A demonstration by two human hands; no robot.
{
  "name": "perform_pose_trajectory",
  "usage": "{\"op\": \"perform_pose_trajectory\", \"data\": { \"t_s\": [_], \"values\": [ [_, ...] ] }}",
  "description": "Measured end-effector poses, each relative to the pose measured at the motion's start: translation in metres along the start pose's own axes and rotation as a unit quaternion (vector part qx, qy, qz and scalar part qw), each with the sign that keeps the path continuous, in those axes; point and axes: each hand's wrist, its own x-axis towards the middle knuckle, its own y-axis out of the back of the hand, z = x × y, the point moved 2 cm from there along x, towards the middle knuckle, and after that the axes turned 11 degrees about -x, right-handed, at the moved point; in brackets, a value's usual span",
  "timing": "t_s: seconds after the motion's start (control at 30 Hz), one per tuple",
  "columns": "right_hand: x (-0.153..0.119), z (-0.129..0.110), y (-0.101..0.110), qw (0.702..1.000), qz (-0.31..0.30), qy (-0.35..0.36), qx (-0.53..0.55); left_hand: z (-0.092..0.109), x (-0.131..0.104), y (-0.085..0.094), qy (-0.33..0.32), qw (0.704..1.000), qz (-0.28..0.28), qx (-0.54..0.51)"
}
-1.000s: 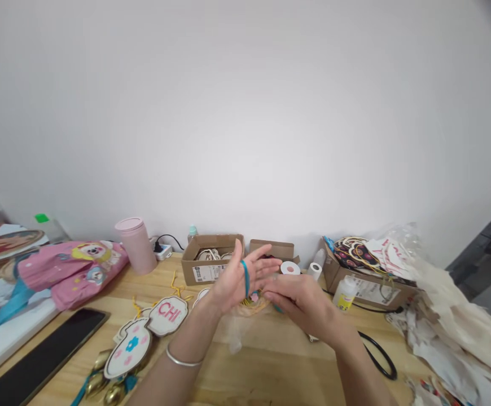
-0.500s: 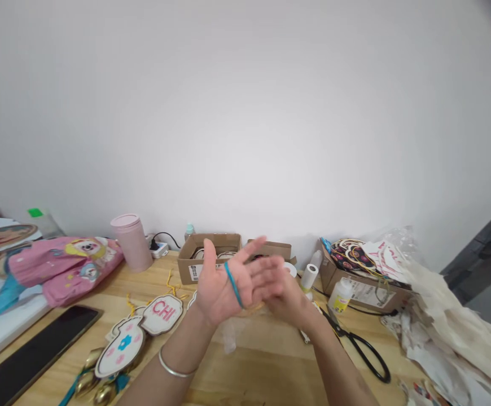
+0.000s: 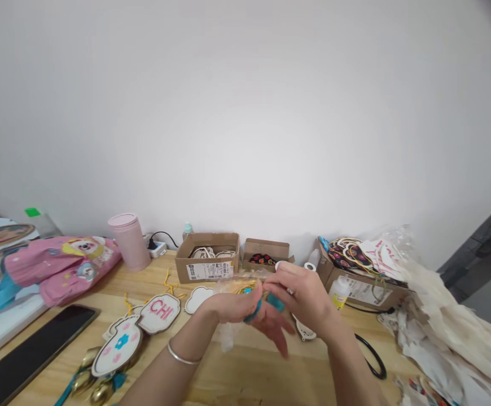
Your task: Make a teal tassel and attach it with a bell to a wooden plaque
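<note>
Smth wood tbl (image 3: pixel 271 369), glossy metal bells (image 3: pixel 101 391)

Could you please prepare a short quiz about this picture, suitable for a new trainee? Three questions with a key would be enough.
1. Which hand has the blue band across it?
2. What is written on the pink-lettered tag? (a) SUN (b) CHI (c) TOP
3. True or false: the pink cup is lying on its side.

Key:
1. The left hand.
2. (b) CHI.
3. False; it stands upright.
</note>
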Motion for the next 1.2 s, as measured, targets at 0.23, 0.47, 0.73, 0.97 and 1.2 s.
{"op": "perform_pose_trajectory", "data": {
  "t_s": [0.23,0.47,0.73,0.97,1.2],
  "values": [
    [0.006,0.006,-0.025,1.0,-0.028,-0.005,0.008,0.019,-0.01,-0.008,-0.19,0.975,-0.027,-0.11],
    [-0.001,-0.003,-0.037,0.993,-0.105,0.053,-0.024,0.026,0.001,0.032,-0.39,0.869,0.171,-0.251],
    [0.004,0.005,-0.04,0.992,-0.111,0.05,0.029,0.038,-0.006,0.0,-0.409,0.854,0.196,-0.256],
    [0.047,0.045,-0.051,1.0,0.021,-0.007,-0.02,0.051,-0.045,-0.031,-0.494,0.829,0.183,-0.187],
    [0.069,0.122,0.053,0.967,0.222,-0.123,-0.009,0.053,-0.051,-0.032,-0.529,0.811,0.172,-0.181]
  ]
}}
